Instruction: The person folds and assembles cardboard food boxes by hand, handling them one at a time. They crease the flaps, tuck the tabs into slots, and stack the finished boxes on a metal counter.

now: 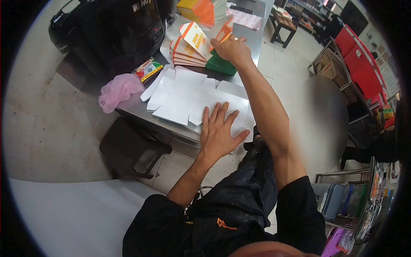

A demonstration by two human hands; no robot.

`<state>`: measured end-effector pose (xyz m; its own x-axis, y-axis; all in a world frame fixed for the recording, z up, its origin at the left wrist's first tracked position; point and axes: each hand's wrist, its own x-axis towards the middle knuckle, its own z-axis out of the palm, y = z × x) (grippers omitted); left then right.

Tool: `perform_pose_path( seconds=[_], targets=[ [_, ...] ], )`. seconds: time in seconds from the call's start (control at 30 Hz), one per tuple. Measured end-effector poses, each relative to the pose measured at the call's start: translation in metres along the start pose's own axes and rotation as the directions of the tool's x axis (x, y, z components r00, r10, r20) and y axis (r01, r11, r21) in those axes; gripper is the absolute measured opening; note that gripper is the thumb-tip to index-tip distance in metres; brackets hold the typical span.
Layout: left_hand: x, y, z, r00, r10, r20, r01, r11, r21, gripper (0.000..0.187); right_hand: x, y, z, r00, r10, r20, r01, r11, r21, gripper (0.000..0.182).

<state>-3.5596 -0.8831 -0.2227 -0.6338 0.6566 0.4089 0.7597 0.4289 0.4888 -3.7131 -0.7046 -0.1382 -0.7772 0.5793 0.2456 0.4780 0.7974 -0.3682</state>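
Observation:
My left hand (220, 130) lies flat with fingers spread on a stack of white flat carton blanks (180, 88) with cut flaps and tabs. Farther up the table, my right hand (233, 49) has its fingers curled at the lower edge of an orange-and-white printed carton (223, 31); the exact grip is partly hidden. Just left of it stands a nested stack of similar orange-and-white cartons (192, 45) with printed lettering. A green piece (220, 64) sits below my right hand, in front of the stack.
A large black appliance (107, 34) occupies the table's left. Beside it are a pink mesh cloth (120, 92) and a colourful packet (148, 69). Yellow and orange cartons (197, 10) stand behind. A dark stool (132, 145) is below the table edge; shelves with red panels (359, 64) stand right.

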Motion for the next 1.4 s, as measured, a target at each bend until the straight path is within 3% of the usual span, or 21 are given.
perform_pose_path(
  seconds=[0.07,0.17,0.27,0.3,0.4,0.5,0.53,0.57,0.67,0.7,0.73,0.77,0.83,0.93,1.03,1.13,1.23,1.33,1.4],
  targets=[
    [0.0,-0.002,0.001,1.0,0.001,-0.002,-0.001,1.0,0.0,0.063,0.0,0.004,-0.006,0.993,0.055,0.105,-0.058,0.998,0.028,0.09],
    [0.001,-0.002,0.0,1.0,0.007,0.002,-0.007,1.0,0.009,0.064,0.014,0.012,0.011,0.978,-0.018,0.21,0.014,1.0,0.022,0.091],
    [0.001,-0.001,0.002,1.0,0.011,0.001,-0.011,1.0,0.009,0.065,-0.001,0.001,0.042,0.995,-0.051,0.083,0.064,0.986,-0.156,0.088],
    [0.001,0.0,0.002,1.0,0.023,0.0,-0.023,1.0,-0.001,0.066,-0.01,-0.008,0.05,0.992,0.048,0.121,-0.022,0.978,-0.209,0.082],
    [0.0,-0.001,-0.006,0.995,0.1,0.024,-0.099,0.994,-0.05,0.068,-0.024,-0.027,0.053,0.984,0.153,0.086,-0.106,0.909,-0.404,0.086],
    [-0.002,-0.006,-0.016,0.969,0.229,0.091,-0.217,0.967,-0.133,0.067,-0.022,-0.02,0.041,0.973,0.151,0.175,-0.094,0.95,-0.297,0.106],
    [-0.003,-0.009,-0.014,0.962,0.257,0.092,-0.247,0.963,-0.106,0.056,-0.025,-0.012,0.035,0.971,0.084,0.226,-0.012,0.953,-0.302,0.115],
    [-0.002,-0.01,-0.01,0.962,0.261,0.076,-0.253,0.962,-0.102,0.05,-0.019,0.0,0.038,0.971,-0.003,0.237,0.079,0.946,-0.314,0.112],
    [-0.008,-0.009,-0.006,0.962,0.269,0.055,-0.261,0.959,-0.112,0.04,-0.004,0.033,0.01,0.861,-0.183,0.474,0.227,0.973,-0.037,0.105],
    [-0.005,-0.009,-0.007,0.962,0.269,0.044,-0.262,0.957,-0.121,0.038,-0.018,0.055,-0.006,0.909,-0.278,0.31,0.247,0.96,0.136,0.091],
    [-0.004,-0.008,-0.007,0.958,0.284,0.048,-0.277,0.954,-0.112,0.037,-0.038,0.072,-0.021,0.945,-0.306,0.116,0.286,0.945,0.16,0.081],
    [-0.005,-0.007,-0.008,0.956,0.29,0.053,-0.284,0.954,-0.101,0.036,-0.061,0.087,-0.031,0.943,-0.323,-0.076,0.332,0.926,0.177,0.071],
    [-0.003,0.0,-0.014,0.955,0.285,0.077,-0.278,0.957,-0.088,0.03,-0.097,0.126,-0.042,0.908,-0.274,-0.316,0.377,0.863,0.336,0.055],
    [0.0,0.006,-0.016,0.941,0.307,0.145,-0.281,0.943,-0.177,0.022,-0.147,0.177,-0.041,0.961,-0.022,-0.274,0.197,0.751,0.631,0.046],
    [0.002,0.014,-0.019,0.951,0.188,0.246,-0.09,0.929,-0.36,0.02,-0.185,0.22,-0.022,0.974,0.177,-0.144,0.005,0.614,0.789,0.038],
    [-0.001,0.043,-0.024,0.952,0.288,0.099,-0.26,0.939,-0.226,0.019,-0.21,0.256,0.014,0.931,0.363,-0.035,-0.149,0.465,0.873,0.034],
    [0.002,0.033,-0.003,0.891,0.446,0.084,-0.444,0.895,-0.05,0.02,-0.233,0.286,0.059,0.917,0.395,0.05,-0.241,0.449,0.86,0.03],
    [0.0,0.047,-0.009,0.956,0.254,0.148,-0.251,0.967,-0.043,0.02,-0.26,0.305,0.076,0.931,0.362,0.051,-0.311,0.711,0.63,0.029],
    [0.0,0.047,-0.009,0.963,0.247,0.107,-0.248,0.969,-0.009,0.015,-0.267,0.309,0.066,0.935,0.347,0.078,-0.31,0.688,0.656,0.029]
  ],
)
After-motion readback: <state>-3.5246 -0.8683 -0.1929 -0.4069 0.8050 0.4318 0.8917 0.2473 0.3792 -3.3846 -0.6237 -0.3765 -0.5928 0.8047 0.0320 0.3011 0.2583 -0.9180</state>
